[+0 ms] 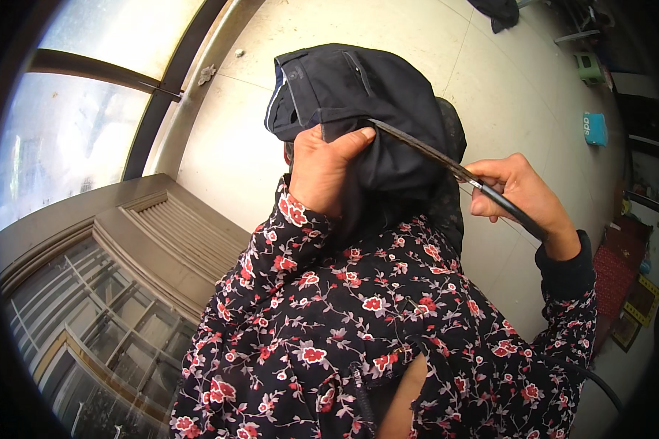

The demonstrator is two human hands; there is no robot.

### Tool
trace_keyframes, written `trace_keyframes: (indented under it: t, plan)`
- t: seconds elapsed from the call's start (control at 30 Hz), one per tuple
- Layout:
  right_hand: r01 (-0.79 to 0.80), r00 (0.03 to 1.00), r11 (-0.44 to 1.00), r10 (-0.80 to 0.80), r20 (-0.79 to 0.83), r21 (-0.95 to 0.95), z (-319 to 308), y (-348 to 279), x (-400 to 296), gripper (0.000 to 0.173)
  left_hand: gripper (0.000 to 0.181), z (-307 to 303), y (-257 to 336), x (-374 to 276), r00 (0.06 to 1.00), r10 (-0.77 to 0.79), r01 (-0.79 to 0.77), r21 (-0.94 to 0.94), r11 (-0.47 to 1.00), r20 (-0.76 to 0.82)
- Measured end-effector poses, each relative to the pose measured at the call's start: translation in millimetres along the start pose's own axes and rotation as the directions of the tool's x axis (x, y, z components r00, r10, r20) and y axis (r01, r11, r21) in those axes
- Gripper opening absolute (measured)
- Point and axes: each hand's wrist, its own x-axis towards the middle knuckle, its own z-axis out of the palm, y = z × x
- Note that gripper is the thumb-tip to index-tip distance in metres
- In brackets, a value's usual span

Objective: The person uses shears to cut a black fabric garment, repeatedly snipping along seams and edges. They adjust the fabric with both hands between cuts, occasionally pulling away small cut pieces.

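Dark trousers (387, 77) lie bunched over my lap, with the waistband and its white-edged inner band towards the left. A slit pocket with grey trim shows near the top. My left hand (324, 164) pinches a fold of the dark cloth between thumb and fingers. In my right hand (519, 186) is a long, slim bladed tool (417, 144), seen edge-on; whether it is a pair of scissors I cannot tell. Its narrow tip touches or nearly touches the cloth just beyond my left thumb. The dark handle end runs back over my right wrist.
To the left are a panelled door (192, 230) with glass panes and a bright framed window (77, 126). Pale floor tiles (505, 99) spread ahead. On the right stand a blue package (595, 129), a green plastic stool (590, 68) and a red mat (615, 263).
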Motion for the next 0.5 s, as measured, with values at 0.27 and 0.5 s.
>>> trace_keyframes:
  t: [0.27,0.5]
  plan:
    - [-0.065,0.985,0.979,0.031,0.173,0.195,-6.9,7.9,-2.5,0.041,0.022,-2.7,10.7,1.2,0.978,-0.191,0.199,-0.093,0.976,0.088]
    - [-0.100,0.976,0.958,0.042,0.213,0.270,-5.1,10.3,-1.2,0.040,0.019,-3.1,13.6,2.1,0.977,-0.202,0.208,-0.100,0.973,0.067]
